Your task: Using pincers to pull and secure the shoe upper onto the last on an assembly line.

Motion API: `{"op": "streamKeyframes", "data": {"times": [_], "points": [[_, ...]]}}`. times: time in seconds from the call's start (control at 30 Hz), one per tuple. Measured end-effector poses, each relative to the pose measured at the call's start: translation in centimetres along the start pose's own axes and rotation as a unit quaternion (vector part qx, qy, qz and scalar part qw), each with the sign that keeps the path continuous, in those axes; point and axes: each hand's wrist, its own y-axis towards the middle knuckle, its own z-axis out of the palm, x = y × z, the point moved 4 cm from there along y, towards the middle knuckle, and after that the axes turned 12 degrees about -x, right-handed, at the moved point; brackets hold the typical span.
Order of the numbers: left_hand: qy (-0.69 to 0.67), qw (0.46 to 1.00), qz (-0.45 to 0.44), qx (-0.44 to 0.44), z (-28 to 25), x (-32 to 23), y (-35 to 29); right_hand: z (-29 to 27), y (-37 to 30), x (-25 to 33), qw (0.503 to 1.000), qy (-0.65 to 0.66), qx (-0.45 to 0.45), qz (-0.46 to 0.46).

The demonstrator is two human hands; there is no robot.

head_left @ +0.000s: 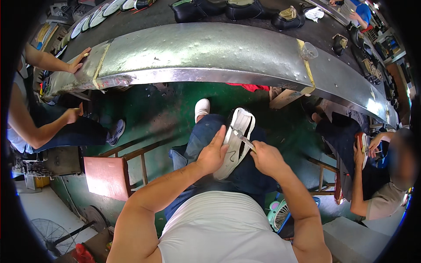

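Left hand [212,153] steadying a white-soled shoe [237,142] on the lap, right hand [266,157] gripping a slim metal tool [243,139] against its sole, metal counter [197,52] beyond

White shoe sole [237,142], black lines; blue jeans [206,136]; green floor [149,109]; silver metal bench [197,52]; red stool [107,175].

place: shoe workshop | signs: metal conveyor bench [197,52]; black shoes [245,9]; seated workers [377,175]
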Motion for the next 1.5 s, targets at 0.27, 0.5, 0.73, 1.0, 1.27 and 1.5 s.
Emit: {"op": "streamKeyframes", "data": {"times": [0.27,0.5,0.73,1.0,1.27,1.5], "points": [[-0.082,0.995,-0.057,-0.002,0.1,1.6,0.3,0.7,1.9,-1.8,0.995,0.009,0.056,-0.080],[-0.013,0.999,0.035,0.037,-0.1,0.2,0.2,3.1,-2.7,-2.8,0.999,0.037,-0.027,0.002],[0.084,0.988,-0.041,0.119,-1.2,-1.7,2.2,-2.2,0.5,-2.1,0.941,0.191,0.216,0.179],[0.192,0.955,-0.048,0.219,-2.0,-3.4,2.2,0.3,4.8,-1.3,0.997,0.050,0.050,0.043],[-0.109,0.967,-0.229,-0.017,-0.5,1.5,-3.4,0.0,1.5,2.0,0.962,0.252,0.058,0.093],[-0.144,0.966,-0.176,0.122,-0.5,0.1,-3.9,2.5,-4.0,0.1,0.963,0.202,0.118,0.134]]}}
